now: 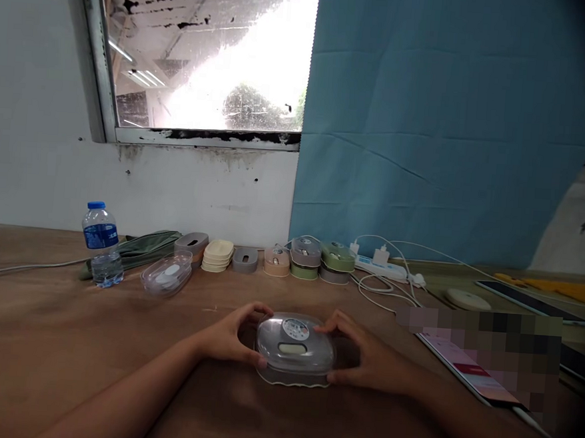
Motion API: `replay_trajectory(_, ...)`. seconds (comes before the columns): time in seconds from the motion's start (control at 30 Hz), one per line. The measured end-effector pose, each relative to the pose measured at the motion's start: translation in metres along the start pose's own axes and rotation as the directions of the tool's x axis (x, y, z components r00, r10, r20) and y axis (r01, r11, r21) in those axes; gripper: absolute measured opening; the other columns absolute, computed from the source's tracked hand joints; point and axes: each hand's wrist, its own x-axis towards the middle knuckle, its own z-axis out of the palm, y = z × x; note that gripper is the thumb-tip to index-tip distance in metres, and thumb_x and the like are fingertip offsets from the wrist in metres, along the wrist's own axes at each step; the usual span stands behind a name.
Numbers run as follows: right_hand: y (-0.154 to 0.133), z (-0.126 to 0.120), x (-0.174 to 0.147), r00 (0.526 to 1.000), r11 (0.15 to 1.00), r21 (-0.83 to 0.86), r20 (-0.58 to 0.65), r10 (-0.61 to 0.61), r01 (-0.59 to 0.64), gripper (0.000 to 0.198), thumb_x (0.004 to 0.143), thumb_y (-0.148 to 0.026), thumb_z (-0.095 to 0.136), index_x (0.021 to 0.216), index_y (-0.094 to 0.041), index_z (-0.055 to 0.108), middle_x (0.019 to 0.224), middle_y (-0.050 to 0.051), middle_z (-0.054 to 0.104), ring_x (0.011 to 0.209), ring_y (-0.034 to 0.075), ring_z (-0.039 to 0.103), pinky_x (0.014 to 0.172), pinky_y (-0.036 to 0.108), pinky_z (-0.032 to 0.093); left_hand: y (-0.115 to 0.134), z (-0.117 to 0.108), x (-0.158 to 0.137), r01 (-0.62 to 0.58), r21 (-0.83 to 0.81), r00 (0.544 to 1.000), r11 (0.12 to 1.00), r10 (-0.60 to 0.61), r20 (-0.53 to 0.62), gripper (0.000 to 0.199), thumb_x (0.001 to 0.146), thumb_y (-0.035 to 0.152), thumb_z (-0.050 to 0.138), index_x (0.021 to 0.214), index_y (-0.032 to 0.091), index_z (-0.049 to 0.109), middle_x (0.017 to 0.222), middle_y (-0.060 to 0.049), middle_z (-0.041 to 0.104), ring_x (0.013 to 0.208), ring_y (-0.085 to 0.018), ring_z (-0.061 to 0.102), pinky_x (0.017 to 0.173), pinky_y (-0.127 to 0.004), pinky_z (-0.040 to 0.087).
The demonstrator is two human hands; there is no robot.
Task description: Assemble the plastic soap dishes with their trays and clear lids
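In front of me on the brown table sits a small oval grey box [295, 359] under a clear domed lid with a round printed sticker. A cream piece shows through a slot in its top. My left hand [239, 335] is curved around the box's left end, thumb low at the front and fingers behind. On the opposite end, my right hand [360, 354] grips it with thumb at the lower front and fingers on the lid's upper edge. Whether the lid is fully seated cannot be seen.
Behind stand stacked lidded boxes [305, 252], cream trays [217, 255], a grey box part [245, 260] and a clear lid container [167, 273]. A water bottle [101, 246] is at left. A power strip [382, 268] with cables and a lit tablet [467, 368] lie right.
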Motion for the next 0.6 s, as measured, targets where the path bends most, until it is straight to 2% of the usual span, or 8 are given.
replay_trajectory(0.13,-0.0069,0.0037,-0.0013,1.0,1.0,0.017,-0.001,-0.005,0.005,0.054,0.063,-0.044,0.072,0.108,-0.023,0.05,0.1,0.004,0.047,0.096,0.024,0.049,0.083,0.037,0.044,0.0024,0.0027,-0.0025,0.023,0.019,0.998,1.0,-0.024,0.053,0.082,0.049,0.02,0.081,0.12,0.022,0.041,0.122,-0.01,0.049,0.114,-0.027,0.045,0.097,-0.042,0.034)
replay_trajectory(0.33,-0.0081,0.0073,-0.0009,0.998,0.989,0.137,0.013,-0.061,0.059,0.055,0.068,-0.049,0.067,0.112,-0.023,0.046,0.11,0.006,0.045,0.101,0.024,0.048,0.086,0.035,0.043,0.0047,0.0019,-0.0027,0.012,0.041,0.998,0.999,-0.014,0.062,0.081,0.049,0.022,0.082,0.12,0.022,0.043,0.121,-0.011,0.049,0.114,-0.027,0.045,0.098,-0.043,0.033)
replay_trajectory(0.5,-0.005,0.0092,-0.0006,0.999,0.976,0.218,0.039,0.007,-0.015,0.056,0.069,-0.05,0.066,0.113,-0.021,0.045,0.118,0.007,0.046,0.105,0.024,0.048,0.087,0.036,0.043,0.005,0.0016,-0.0022,0.0,0.019,0.998,1.0,-0.001,0.062,0.076,0.052,0.019,0.08,0.12,0.022,0.044,0.122,-0.011,0.048,0.114,-0.027,0.046,0.097,-0.042,0.035)
replay_trajectory(0.6,-0.0056,0.0085,-0.0008,0.999,0.975,0.22,0.046,0.003,-0.013,0.055,0.07,-0.049,0.065,0.113,-0.021,0.044,0.119,0.007,0.046,0.106,0.025,0.048,0.089,0.037,0.042,0.0051,0.0016,-0.0021,0.0,0.037,0.999,0.999,-0.002,0.053,0.076,0.053,0.018,0.079,0.12,0.021,0.044,0.122,-0.011,0.048,0.114,-0.027,0.045,0.097,-0.041,0.035)
